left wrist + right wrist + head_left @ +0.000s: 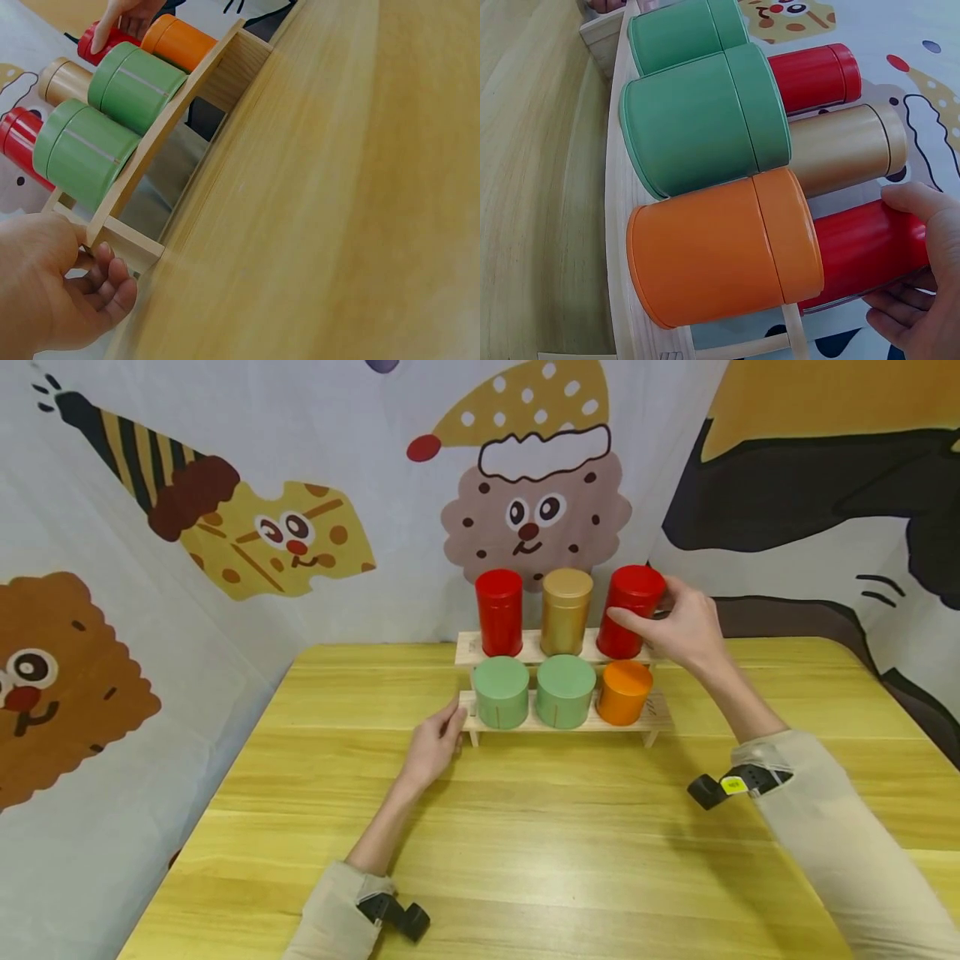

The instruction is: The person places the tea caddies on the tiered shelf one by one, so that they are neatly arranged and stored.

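A two-tier wooden rack (587,723) stands on the table with tin canisters on both steps. My right hand (686,622) grips the right-hand red canister (621,631) at the upper step, thumb in front and fingers behind. In the right wrist view, that red canister (866,247) lies partly behind the orange canister (720,251). My left hand (435,745) holds the left end of the lower step; in the left wrist view the thumb and curled fingers meet at the rack's end piece (131,244). Beside the gripped canister stand a gold canister (566,614) and another red canister (500,614).
Two green canisters (501,693) and the orange one share the lower step. The wooden table (525,852) extends in front of the rack. Right behind the rack hangs a white cloth (405,602) printed with cartoon figures.
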Available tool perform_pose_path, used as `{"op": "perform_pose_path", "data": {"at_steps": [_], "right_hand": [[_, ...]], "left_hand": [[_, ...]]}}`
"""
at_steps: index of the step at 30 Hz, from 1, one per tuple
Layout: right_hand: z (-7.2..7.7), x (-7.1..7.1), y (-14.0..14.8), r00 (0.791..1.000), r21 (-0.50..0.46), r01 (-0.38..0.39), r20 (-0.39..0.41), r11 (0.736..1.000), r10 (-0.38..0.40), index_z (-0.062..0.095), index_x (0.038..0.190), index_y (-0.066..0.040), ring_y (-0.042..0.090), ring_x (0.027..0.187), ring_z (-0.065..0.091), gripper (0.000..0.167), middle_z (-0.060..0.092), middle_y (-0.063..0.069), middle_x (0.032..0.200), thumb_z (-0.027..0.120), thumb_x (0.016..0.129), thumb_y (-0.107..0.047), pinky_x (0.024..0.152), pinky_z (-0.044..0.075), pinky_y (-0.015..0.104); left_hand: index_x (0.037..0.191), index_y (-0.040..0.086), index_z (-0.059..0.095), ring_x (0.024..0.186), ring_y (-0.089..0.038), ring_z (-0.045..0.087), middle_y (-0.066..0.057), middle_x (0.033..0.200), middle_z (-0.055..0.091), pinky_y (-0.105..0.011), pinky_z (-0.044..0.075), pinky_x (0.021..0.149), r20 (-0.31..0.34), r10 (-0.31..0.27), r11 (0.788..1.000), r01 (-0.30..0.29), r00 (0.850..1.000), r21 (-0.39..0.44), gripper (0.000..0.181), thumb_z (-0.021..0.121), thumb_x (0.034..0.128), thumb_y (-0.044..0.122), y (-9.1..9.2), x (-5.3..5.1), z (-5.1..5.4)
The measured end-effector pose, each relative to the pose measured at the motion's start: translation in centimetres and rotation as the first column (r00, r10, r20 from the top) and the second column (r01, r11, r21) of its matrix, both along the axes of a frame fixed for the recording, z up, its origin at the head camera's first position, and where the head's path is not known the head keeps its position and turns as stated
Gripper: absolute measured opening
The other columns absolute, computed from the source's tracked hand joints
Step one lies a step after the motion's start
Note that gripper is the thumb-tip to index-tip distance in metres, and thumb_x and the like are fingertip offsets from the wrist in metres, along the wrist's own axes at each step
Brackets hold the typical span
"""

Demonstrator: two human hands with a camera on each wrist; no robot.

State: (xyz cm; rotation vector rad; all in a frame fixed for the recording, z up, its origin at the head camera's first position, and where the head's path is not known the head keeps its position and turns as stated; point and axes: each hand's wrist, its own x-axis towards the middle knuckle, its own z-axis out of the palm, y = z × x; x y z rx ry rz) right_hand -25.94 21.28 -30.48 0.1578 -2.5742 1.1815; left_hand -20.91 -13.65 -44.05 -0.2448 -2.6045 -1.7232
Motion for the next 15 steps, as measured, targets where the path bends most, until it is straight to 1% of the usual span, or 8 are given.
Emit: {"op": "perform_pose_path", "data": {"at_steps": [6,15], "right_hand": [[-0.07,0.05,-0.11,1.0,-0.005,-0.006,0.016,1.0,0.006,0.053,0.137,-0.001,0.04,0.113,0.054,0.074,0.061,0.021,0.127,0.072,0.089,-0.053,0.09,0.046,0.051],[-0.44,0.24,0.37,0.999,-0.025,-0.046,0.006,0.999,0.046,0.049,0.145,-0.004,0.039,0.123,0.052,0.077,0.058,0.02,0.137,0.072,0.09,-0.052,0.1,0.042,0.06]], "left_hand": [[0.153,0.004,0.041,0.06,-0.019,0.049,-0.017,0.076,0.06,-0.022,0.041,0.048,0.013,-0.005,1.0,0.005,1.0,0.009,0.052,0.047,0.1095,0.032,-0.01,0.08,-0.06],[0.154,0.007,0.04,0.055,-0.013,0.041,-0.017,0.074,0.058,-0.022,0.035,0.046,0.035,-0.007,1.0,0.007,0.999,0.019,0.053,0.048,0.1091,0.034,-0.27,-0.06,-0.04]]}}
